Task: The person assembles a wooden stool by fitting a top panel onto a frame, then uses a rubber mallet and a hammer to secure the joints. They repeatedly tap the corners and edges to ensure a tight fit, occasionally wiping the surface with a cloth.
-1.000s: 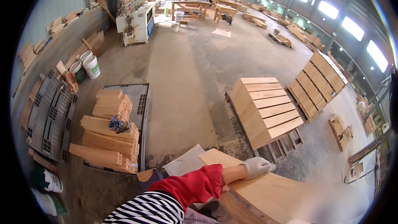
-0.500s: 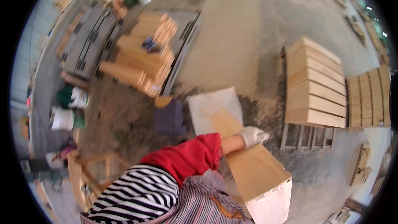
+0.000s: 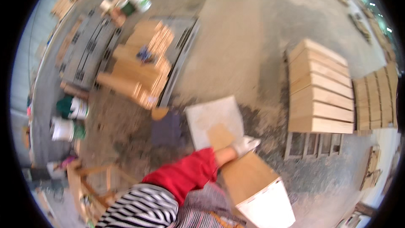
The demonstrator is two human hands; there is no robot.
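Note:
A pale wooden box (image 3: 251,176) is held close in front of my body, tilted, its bright end panel turned toward the lower edge. My left hand (image 3: 246,145), in a white glove below a red sleeve, reaches across and is closed on its far edge; the fingertips are somewhat blurred. My right hand is out of sight. Just beyond the box, a flat whitish sheet (image 3: 213,116) lies on the floor with a tan patch on it.
Stacked wooden boxes (image 3: 320,88) stand on a pallet (image 3: 312,145) at the right. Far left, wooden boards (image 3: 143,59) are piled on a dark platform, with buckets (image 3: 63,128) nearby. A dark block (image 3: 166,128) sits left of the sheet; a wooden frame (image 3: 90,177) is at lower left.
The box and my left hand have shifted slightly left and down in view, and the end panel shows brighter. The surroundings have shifted a little too, as the view moved.

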